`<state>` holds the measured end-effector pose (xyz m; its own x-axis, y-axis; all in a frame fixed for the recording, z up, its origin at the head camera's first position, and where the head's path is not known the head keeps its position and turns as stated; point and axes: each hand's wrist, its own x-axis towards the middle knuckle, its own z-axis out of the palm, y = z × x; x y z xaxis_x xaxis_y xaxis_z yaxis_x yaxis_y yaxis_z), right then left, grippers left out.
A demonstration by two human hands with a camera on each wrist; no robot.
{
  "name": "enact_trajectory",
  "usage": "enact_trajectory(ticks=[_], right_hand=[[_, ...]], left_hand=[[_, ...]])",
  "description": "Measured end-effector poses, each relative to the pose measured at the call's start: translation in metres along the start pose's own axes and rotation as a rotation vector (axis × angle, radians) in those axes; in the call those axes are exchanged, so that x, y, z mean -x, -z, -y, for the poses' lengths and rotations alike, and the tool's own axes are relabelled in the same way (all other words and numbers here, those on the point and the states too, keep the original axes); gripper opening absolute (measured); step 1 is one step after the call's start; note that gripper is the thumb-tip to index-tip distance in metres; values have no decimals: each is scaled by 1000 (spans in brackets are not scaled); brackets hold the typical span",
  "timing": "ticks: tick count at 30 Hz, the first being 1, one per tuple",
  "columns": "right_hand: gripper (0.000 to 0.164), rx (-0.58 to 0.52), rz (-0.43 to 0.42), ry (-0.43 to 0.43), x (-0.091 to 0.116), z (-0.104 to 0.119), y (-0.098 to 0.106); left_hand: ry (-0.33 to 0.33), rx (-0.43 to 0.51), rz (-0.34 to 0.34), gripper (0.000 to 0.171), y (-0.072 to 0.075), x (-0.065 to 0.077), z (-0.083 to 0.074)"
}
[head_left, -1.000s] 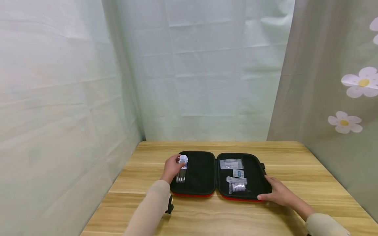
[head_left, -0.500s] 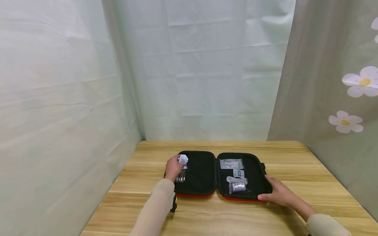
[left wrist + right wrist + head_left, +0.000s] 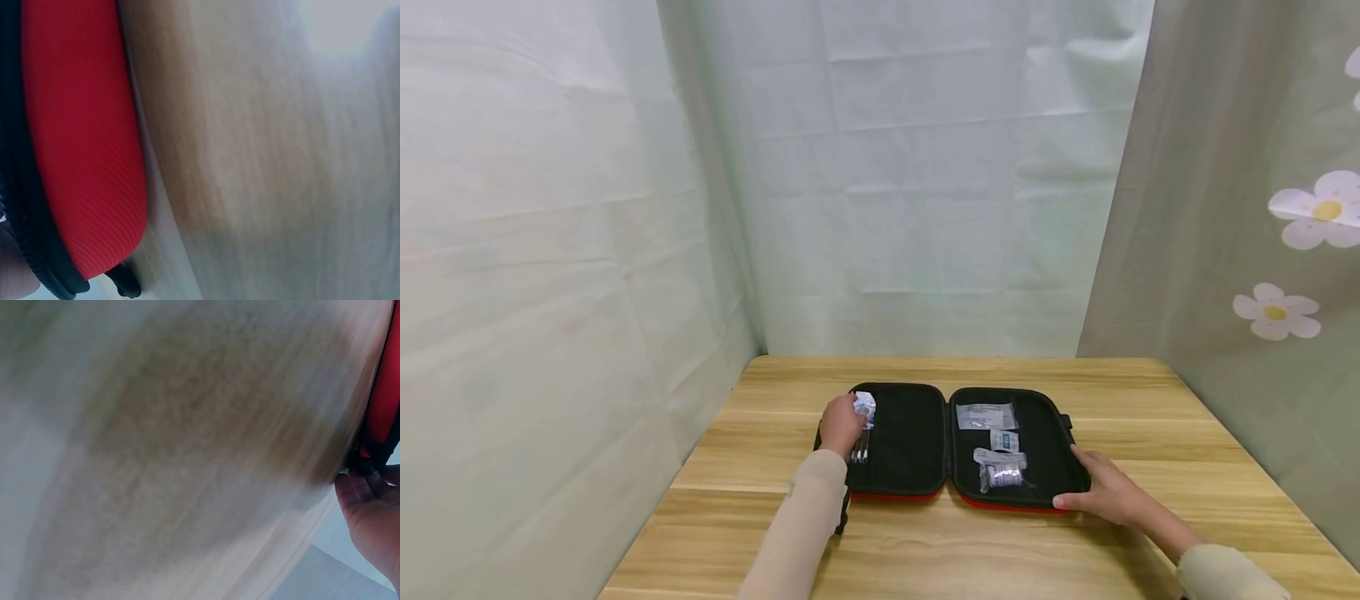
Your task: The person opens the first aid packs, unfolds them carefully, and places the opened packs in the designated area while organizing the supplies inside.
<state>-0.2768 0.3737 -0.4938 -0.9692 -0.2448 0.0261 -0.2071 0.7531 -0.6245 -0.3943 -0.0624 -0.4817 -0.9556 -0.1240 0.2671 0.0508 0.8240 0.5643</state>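
A zip case [image 3: 910, 442], red outside and black inside, lies spread flat on the wooden table. At its left half, my left hand [image 3: 841, 425] has thumb and fingers at the upper part of a clear packet [image 3: 865, 408] with several slim silvery sticks; the hand covers some of it. My right hand [image 3: 1108, 490] grips the case's near right corner, thumb on the front rim. In the right half lie a flat clear packet [image 3: 985, 416], a small white-and-blue sachet [image 3: 1004, 441] and a wrapped roll [image 3: 1002, 475]. The left wrist view shows the red shell [image 3: 87, 137] close up.
The wooden table [image 3: 970, 550] extends around the case on all sides. Pale curtains [image 3: 925, 167] hang behind it and to the left, and a flowered curtain [image 3: 1195, 208] hangs at the right. A black clip [image 3: 1067, 422] sticks out from the case's right edge.
My left hand and forearm have shifted slightly to the right, covering more of the stick packet. The right hand keeps its place at the corner, and the other packets lie as before.
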Motion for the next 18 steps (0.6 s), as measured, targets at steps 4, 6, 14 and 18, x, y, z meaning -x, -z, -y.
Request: enact_trajectory(ticks=[4,6,14,18], right_hand=[[108,4,-8,-1,0,1,0],[108,8,-9,-3,0,1,0],[107,15,-7,-8,0,-1,-2],[107,12,-12,-6,0,0,-1]], left_hand=[[-41,-73,3,27,2,1,-3],[-51,-90,1,25,2,1,-4],[-63,-105,36,29,3,1,-4],[-87,-103,14,22,3,1,-2]])
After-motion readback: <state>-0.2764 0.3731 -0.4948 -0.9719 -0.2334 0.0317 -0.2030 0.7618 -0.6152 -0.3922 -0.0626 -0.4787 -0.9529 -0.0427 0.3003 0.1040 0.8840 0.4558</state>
